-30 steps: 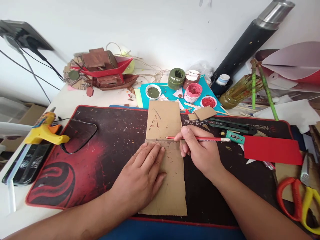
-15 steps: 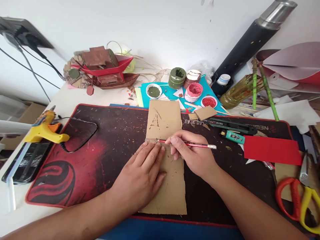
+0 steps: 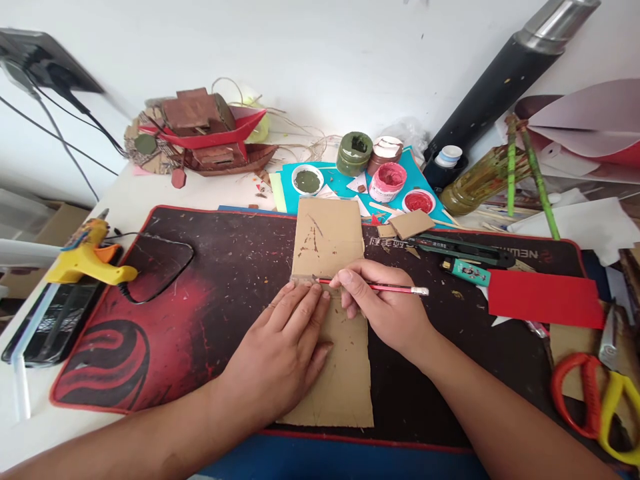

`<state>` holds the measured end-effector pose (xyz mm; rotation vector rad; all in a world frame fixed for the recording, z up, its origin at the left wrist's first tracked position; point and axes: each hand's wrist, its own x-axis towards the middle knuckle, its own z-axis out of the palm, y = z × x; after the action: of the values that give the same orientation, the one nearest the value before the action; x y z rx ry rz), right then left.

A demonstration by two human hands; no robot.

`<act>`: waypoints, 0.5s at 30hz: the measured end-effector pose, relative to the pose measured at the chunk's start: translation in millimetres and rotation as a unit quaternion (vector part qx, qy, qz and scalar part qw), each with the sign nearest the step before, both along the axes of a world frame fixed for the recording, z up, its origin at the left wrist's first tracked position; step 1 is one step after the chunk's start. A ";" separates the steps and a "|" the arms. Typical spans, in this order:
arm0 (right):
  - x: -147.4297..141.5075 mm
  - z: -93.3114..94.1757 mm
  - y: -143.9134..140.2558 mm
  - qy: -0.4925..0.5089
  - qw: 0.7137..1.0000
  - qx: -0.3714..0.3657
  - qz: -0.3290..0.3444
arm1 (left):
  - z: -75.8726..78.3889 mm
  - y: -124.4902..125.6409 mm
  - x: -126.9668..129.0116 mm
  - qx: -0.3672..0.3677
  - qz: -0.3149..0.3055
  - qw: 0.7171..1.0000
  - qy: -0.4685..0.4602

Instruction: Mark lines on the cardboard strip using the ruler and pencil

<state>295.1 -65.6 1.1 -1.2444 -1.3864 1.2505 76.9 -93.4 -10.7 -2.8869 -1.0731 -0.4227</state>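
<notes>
A long strip of brown cardboard (image 3: 345, 373) lies lengthwise on the dark mat, with an "A"-like mark scored near its far end. My left hand (image 3: 285, 340) rests flat on the cardboard, fingers stretched out. Its fingertips press a narrow clear strip (image 3: 301, 278), perhaps a ruler, laid across the cardboard and partly hidden. Pinched in my right hand (image 3: 385, 300) is a red and black pencil (image 3: 393, 288) with a white eraser end. It is held nearly level, its point at the clear strip just beyond my left fingertips.
A yellow glue gun (image 3: 93, 257) stands left, its cable on the mat (image 3: 240, 247). Model boats (image 3: 215, 133) and open paint jars (image 3: 354, 155) are at the back. Right are a utility knife (image 3: 460, 250), red card (image 3: 545, 298) and scissors (image 3: 580, 393).
The eraser end of the pencil has shifted slightly left as my right hand moves a little. My left hand stays in place on the cardboard.
</notes>
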 end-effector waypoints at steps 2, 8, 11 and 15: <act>0.0 0.6 -0.2 -0.002 1.000 -0.001 -0.003 | -0.1 0.2 -0.3 -0.002 -0.003 1.000 -0.002; 3.3 3.1 1.6 0.034 0.998 -0.020 -0.052 | 0.6 0.7 -0.4 0.002 -0.009 1.000 -0.005; 5.1 3.1 2.1 0.034 0.997 -0.033 -0.061 | 0.7 0.5 -0.4 0.000 -0.007 1.000 -0.003; 5.2 0.4 1.1 0.028 0.998 -0.032 -0.037 | -0.4 -0.4 -0.7 -0.019 -0.006 1.000 -0.006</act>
<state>300.3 -64.4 1.5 -1.2821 -1.2576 1.2778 76.3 -93.7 -11.1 -2.9289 -1.0775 -0.4260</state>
